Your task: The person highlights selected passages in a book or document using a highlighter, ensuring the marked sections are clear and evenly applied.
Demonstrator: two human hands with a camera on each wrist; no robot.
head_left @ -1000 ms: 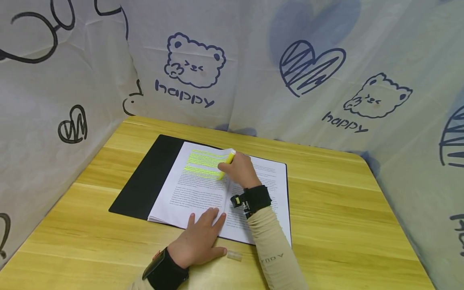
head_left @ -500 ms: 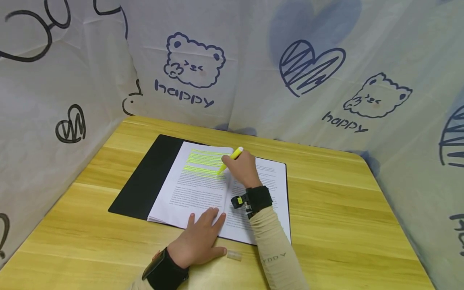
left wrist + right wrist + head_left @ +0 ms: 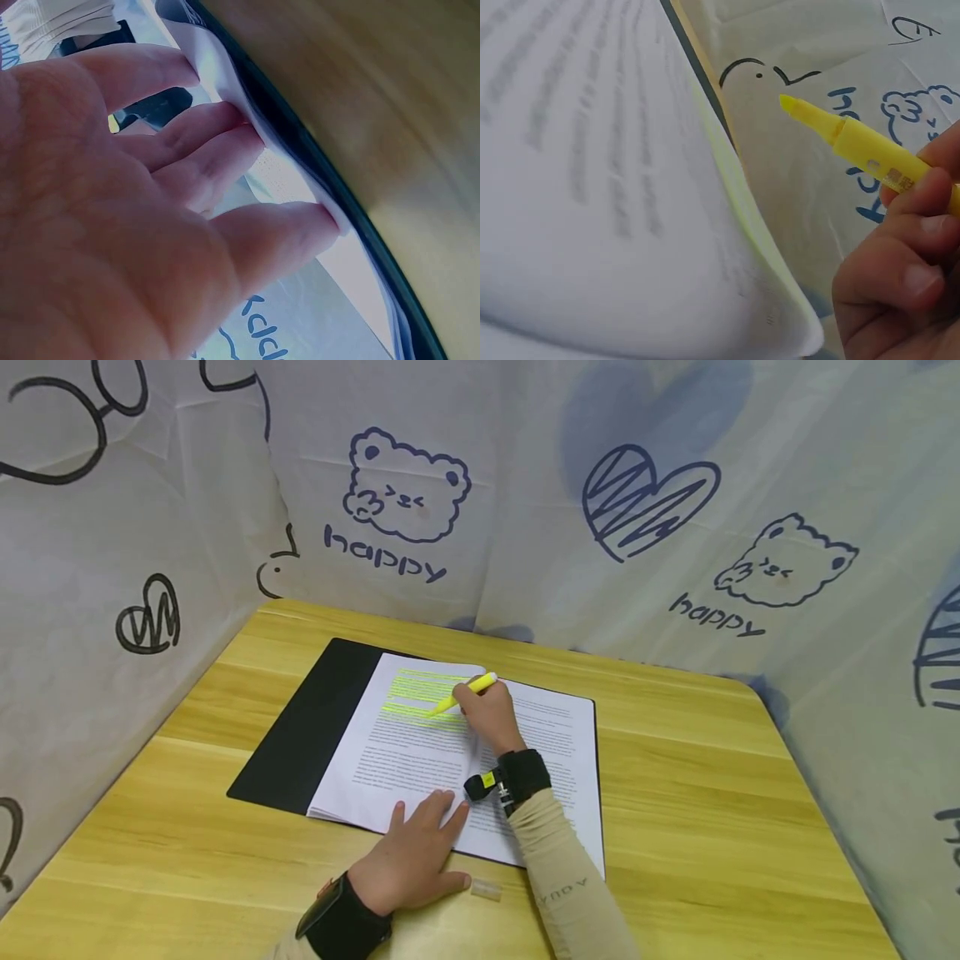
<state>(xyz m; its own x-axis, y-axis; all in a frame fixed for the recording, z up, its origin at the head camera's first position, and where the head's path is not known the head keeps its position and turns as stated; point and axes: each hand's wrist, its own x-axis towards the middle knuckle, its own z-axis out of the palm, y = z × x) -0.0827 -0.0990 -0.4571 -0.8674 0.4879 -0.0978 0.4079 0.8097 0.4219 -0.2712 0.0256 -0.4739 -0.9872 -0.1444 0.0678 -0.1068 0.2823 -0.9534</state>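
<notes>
My right hand (image 3: 495, 717) pinches a yellow highlighter (image 3: 467, 690) over the left page (image 3: 405, 768) of an open booklet of printed text. Several lines near the top of that page carry yellow marking. In the right wrist view the highlighter (image 3: 877, 154) has its tip bare and apart from the paper (image 3: 592, 262). My left hand (image 3: 412, 856), fingers spread, rests on the booklet's near edge. Its fingertips press the page edge (image 3: 225, 82) in the left wrist view. By its thumb lies a small translucent piece (image 3: 486, 890), perhaps a cap.
A black folder cover (image 3: 307, 727) lies under and left of the pages. The wooden table (image 3: 690, 793) extends to both sides. Behind and beside it hangs a white cloth (image 3: 525, 543) with drawn bears and hearts.
My right hand moves slightly left, and the highlighter's tip shifts left along the marked lines while the pen leans flatter. The left hand stays in place.
</notes>
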